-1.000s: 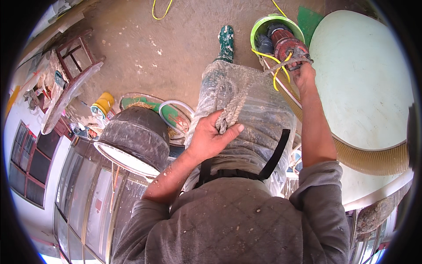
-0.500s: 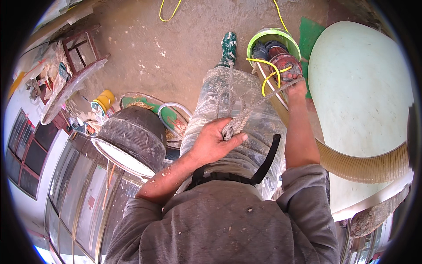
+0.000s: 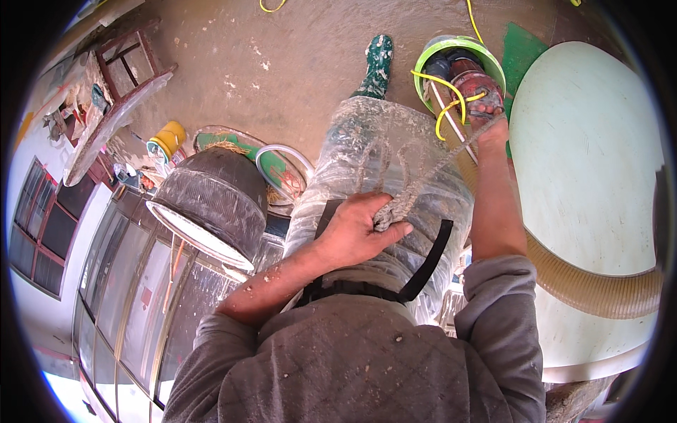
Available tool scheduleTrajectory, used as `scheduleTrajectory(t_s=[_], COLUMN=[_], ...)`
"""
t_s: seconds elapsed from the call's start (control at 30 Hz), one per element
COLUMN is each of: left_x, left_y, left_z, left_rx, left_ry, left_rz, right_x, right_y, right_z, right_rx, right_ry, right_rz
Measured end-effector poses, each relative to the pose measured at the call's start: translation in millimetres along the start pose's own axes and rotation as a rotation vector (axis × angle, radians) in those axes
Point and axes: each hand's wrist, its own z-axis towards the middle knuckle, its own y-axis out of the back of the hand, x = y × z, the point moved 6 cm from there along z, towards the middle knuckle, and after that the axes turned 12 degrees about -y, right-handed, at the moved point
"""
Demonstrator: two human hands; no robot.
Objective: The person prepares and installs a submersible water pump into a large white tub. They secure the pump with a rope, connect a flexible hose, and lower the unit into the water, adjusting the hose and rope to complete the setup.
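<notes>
My left hand (image 3: 356, 229) is closed around a bundle of grey, dirty rope (image 3: 403, 206) in front of my waist, with loops hanging over the clear plastic covering my legs. From there one strand runs up to my right hand (image 3: 493, 129). That hand is closed at the top of a red submersible pump (image 3: 465, 77), at its handle; the exact grip is partly hidden by the fingers. The pump leans in a light-green bucket (image 3: 499, 65). A yellow cable (image 3: 460, 99) loops off the pump over the bucket's rim.
On the right, a large pale oval surface (image 3: 578, 155) has a ribbed tan hose (image 3: 599, 289) across it. A dark basket-like tub (image 3: 218, 187) and a yellow bucket (image 3: 169, 137) are at left. My green boot (image 3: 379, 67) stands on the wet, muddy floor (image 3: 296, 84).
The view has shifted slightly, so the bucket and pump appear farther right. My left hand has moved a little rightward with the rope. Both hands keep their holds.
</notes>
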Motion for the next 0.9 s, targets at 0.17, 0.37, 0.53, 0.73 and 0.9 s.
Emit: scheduleTrajectory(t_s=[0.17, 0.37, 0.53, 0.73, 0.9], left_x=[1, 14, 28, 24, 11], left_y=[2, 4, 7, 17, 23], left_z=[13, 32, 47, 63, 71], left_rx=[-0.047, -0.038, -0.113, -0.163, -0.157], left_ry=[-0.062, -0.013, 0.098, 0.062, -0.017], left_rz=[0.023, 0.042, -0.083, -0.125, -0.062], right_x=[-6, -15, -9, -82, -119], right_y=[-5, -11, -29, -56, 40], right_z=[10, -14, -70, -174, -174], right_rx=[-0.080, -0.114, -0.342, 0.245, 0.226], right_ry=[0.007, -0.034, 0.187, 0.535, -0.168], right_rz=[0.020, -0.048, -0.877, -1.195, -0.997])
